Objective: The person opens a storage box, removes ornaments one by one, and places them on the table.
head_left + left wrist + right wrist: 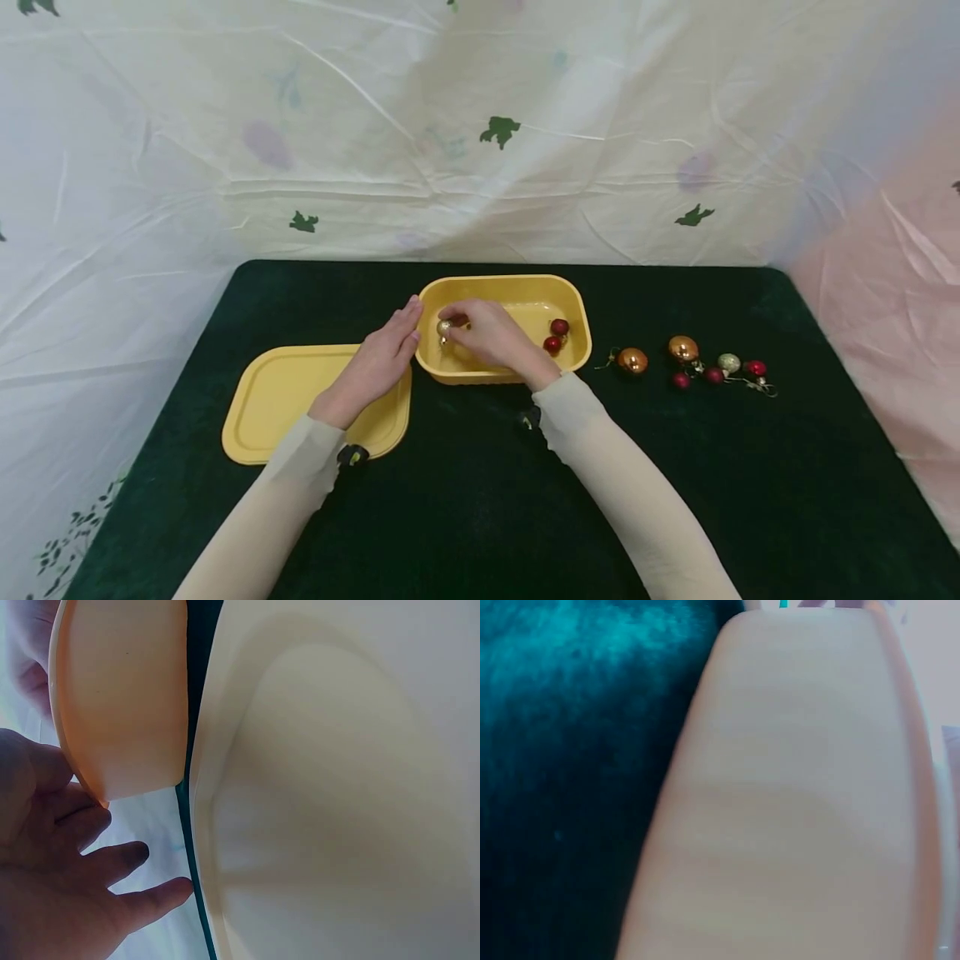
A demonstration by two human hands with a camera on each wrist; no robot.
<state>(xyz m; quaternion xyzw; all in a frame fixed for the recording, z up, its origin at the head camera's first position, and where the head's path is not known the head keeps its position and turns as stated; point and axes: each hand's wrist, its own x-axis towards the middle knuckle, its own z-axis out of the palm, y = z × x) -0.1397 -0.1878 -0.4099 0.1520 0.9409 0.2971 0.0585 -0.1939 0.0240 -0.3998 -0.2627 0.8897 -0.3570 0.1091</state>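
Observation:
A yellow plastic box (525,312) stands open near the back middle of the table. My right hand (491,333) reaches inside it and pinches a small gold bauble (445,327) between thumb and fingers at the left end. Two dark red baubles (559,327) lie at the box's right end. With fingers extended, my left hand (382,350) rests against the left rim. In the left wrist view, that hand's fingertips touch the edge of the box (127,697). The right wrist view is filled by the box's outer wall (795,765), hiding the right fingers.
Left of the box, partly under my left arm, lies the matching yellow lid (285,392). To the right are a copper bauble (633,360) and a cluster with another copper bauble (683,348), a pale glittery one (728,363) and several red ones (714,376). Dark green cloth covers the table.

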